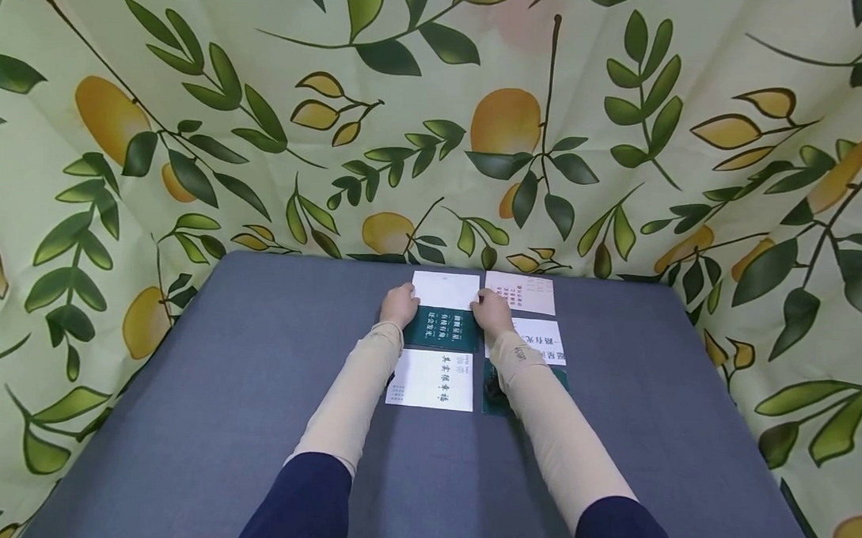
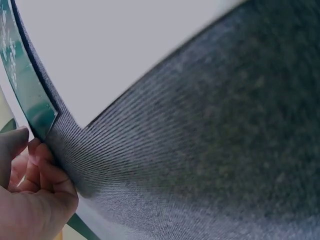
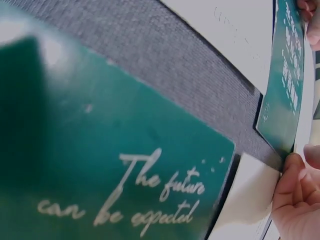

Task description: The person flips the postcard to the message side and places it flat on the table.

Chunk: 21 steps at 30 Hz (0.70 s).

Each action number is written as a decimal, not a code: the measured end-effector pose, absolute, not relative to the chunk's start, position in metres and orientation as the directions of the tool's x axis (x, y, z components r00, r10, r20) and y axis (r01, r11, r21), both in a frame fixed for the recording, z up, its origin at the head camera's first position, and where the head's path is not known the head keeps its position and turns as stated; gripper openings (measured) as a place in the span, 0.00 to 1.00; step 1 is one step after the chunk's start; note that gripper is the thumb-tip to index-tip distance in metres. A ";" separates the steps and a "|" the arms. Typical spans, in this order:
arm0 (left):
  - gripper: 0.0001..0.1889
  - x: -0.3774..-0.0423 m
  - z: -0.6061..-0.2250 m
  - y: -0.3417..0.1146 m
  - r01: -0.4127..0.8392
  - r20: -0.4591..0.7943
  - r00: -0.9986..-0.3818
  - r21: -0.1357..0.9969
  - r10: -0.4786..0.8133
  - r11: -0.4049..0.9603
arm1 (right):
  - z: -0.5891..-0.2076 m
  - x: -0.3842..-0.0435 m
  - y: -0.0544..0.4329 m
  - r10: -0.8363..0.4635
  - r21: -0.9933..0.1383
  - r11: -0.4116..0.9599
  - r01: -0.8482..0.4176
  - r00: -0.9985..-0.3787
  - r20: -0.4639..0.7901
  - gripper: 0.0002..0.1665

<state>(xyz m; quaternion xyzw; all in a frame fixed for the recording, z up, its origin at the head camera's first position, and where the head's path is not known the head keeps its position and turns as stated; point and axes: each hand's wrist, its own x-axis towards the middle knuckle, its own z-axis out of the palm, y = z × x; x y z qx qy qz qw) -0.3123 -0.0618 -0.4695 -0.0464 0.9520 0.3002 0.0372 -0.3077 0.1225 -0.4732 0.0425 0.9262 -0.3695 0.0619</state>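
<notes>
A plain white card (image 1: pixel 446 289) lies at the far end of the left column, above a dark green card (image 1: pixel 439 329) with white writing. My left hand (image 1: pixel 399 305) pinches the white card at its left edge, with curled fingers close to the green card's corner (image 2: pixel 42 117). At the opposite edge, my right hand (image 1: pixel 492 312) pinches the same card between thumb and fingers. Nearer to me is a white card with dark writing (image 1: pixel 429 380). How far the white card is lifted, I cannot tell.
The right column has a pale pink card (image 1: pixel 520 293), a white card with large writing (image 1: pixel 542 340) and a green card (image 3: pixel 125 135) reading "The future can be expected", partly under my right forearm. Grey-blue cloth covers the table (image 1: pixel 257 358). A leaf-patterned curtain (image 1: pixel 421 142) hangs behind.
</notes>
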 end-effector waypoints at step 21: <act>0.31 -0.367 -0.506 0.001 0.023 -0.056 -0.987 0.877 0.150 0.480 | -0.451 -0.305 0.198 0.210 -0.746 0.651 0.142 -0.978 -0.003 0.23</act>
